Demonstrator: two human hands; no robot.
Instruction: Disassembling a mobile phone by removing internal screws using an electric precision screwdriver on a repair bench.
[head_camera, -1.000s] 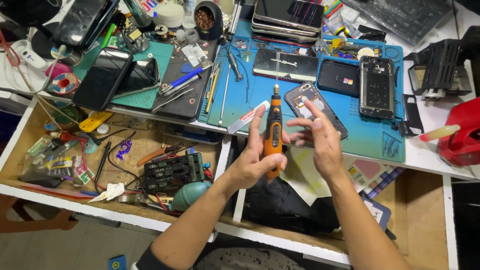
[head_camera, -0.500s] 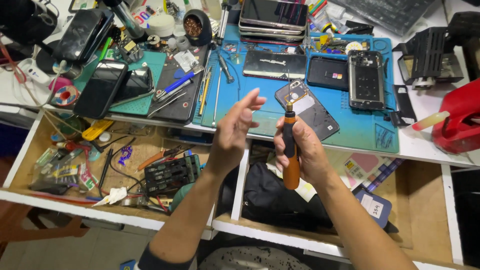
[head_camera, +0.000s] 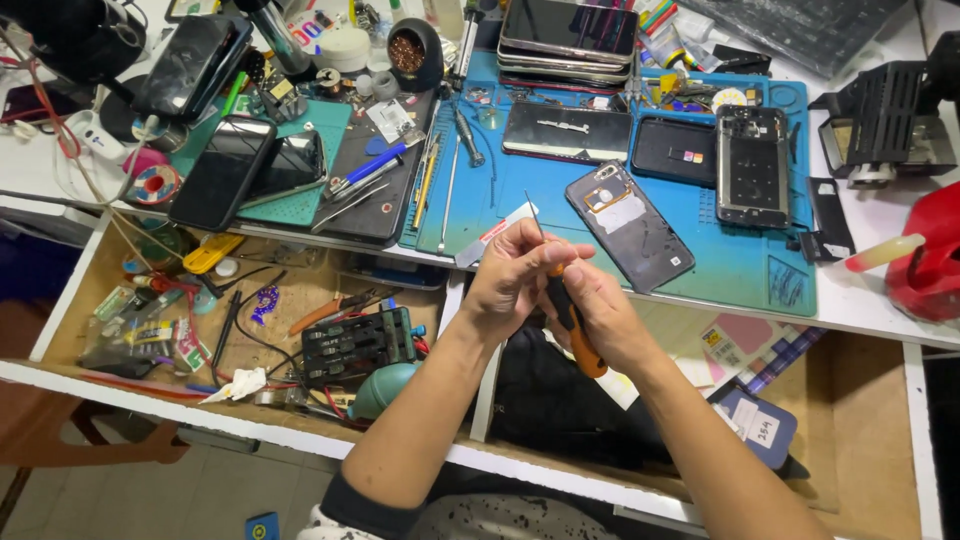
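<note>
1. Holding a screwdriver (head_camera: 572, 325), both hands meet over the front edge of the blue mat (head_camera: 520, 215); the right hand (head_camera: 600, 315) wraps the orange-and-black handle, fingers curled tight round it.
2. The left hand (head_camera: 515, 280) pinches the upper end of the tool, near where the thin bit leaves the handle, fingertips pressed together there.
3. The tool's long axis runs from the handle end, low and toward the person, up and slightly left to the bit tip, which points at the mat.
4. An opened phone (head_camera: 630, 225) lies on the mat just beyond and right of the tip, nearer the right hand, apart from the tool.
5. A white strip with a red mark (head_camera: 492, 235) lies just left of the left hand.
6. A yellow-and-white label (head_camera: 730, 345) sits in the drawer right of the hands; a dark blue pouch with a white tag (head_camera: 755, 425) lies below it.
</note>
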